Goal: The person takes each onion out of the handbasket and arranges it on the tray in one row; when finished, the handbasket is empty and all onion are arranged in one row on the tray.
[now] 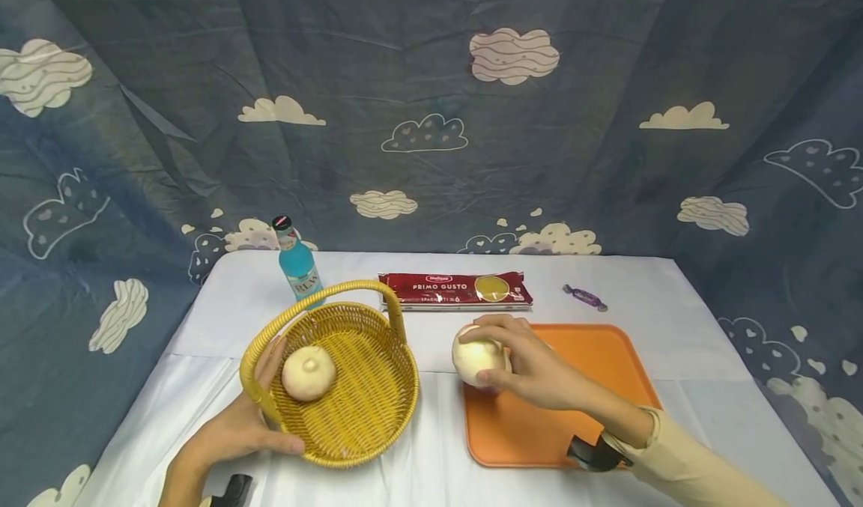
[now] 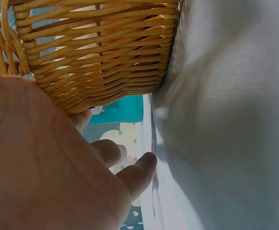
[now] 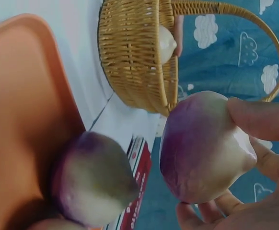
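My right hand [image 1: 536, 365] holds a white and purple turnip [image 3: 202, 148] above the left edge of the orange tray [image 1: 539, 436], thumb on one side and fingers on the other. On the tray lies another turnip [image 3: 94, 179], with part of one more at the bottom edge of the right wrist view; in the head view the right hand mostly hides them. The yellow wicker basket [image 1: 364, 417] stands left of the tray, with one turnip [image 1: 309, 374] inside. Against its left side rests my left hand [image 1: 236, 424], thumb near the front rim, fingers spread along the outer wall.
Behind the basket stands a blue bottle [image 1: 300, 267] with a dark cap. A red spaghetti packet [image 1: 452, 291] lies at the back middle, and a purple wrapped candy [image 1: 585, 297] at the back right. The basket's tall handle [image 1: 330, 290] arches over its opening.
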Demonstrator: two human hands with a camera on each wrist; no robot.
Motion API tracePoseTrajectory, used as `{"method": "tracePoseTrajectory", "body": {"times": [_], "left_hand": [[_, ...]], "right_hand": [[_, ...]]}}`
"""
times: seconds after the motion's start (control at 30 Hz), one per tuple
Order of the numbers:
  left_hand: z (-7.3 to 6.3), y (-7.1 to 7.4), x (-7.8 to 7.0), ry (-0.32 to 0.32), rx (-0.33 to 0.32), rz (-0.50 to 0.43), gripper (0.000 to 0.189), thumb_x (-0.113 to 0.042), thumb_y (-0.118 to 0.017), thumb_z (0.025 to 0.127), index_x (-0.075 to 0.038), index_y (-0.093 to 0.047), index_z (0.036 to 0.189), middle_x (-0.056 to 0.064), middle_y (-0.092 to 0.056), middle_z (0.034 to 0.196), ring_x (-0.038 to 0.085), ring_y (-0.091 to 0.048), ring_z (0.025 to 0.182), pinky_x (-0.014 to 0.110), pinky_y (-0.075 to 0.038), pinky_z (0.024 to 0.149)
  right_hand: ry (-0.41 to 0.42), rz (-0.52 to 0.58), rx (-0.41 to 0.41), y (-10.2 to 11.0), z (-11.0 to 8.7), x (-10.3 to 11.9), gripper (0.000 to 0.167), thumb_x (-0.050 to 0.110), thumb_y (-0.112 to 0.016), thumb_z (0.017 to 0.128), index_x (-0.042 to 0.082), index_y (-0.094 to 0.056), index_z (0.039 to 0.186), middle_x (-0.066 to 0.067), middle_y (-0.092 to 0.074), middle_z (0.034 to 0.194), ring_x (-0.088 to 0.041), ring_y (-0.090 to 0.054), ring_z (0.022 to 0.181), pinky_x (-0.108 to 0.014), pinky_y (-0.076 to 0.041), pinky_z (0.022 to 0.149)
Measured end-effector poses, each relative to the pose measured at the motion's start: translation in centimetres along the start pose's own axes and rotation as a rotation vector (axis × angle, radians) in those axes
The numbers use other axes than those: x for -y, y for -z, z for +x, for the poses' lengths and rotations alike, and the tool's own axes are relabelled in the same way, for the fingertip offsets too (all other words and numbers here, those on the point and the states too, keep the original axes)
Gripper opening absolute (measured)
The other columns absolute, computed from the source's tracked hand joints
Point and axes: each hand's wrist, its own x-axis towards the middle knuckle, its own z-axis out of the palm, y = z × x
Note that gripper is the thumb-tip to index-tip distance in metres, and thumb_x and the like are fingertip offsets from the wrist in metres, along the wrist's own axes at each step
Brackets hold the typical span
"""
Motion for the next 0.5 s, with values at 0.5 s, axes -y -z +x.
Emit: {"method": "tracePoseTrajectory", "body": {"times": [0.5], "left_hand": [[-0.1, 0.0, -0.3, -0.009, -0.001, -0.009, 0.147, -0.032, -0.096, 0.063, -0.014, 0.013, 0.161, 0.021, 0.023, 0.164, 0.043, 0.022, 0.148, 0.077, 0.005, 0.107]], "right_hand": [[-0.014, 0.015, -0.059, 1.4, -1.4, -1.3, 0.045, 0.023, -0.078, 0.088, 0.028, -0.064, 0.131, -0.006, -0.047, 0.15, -0.035, -0.035, 0.139, -0.067, -0.031, 0.106]]}}
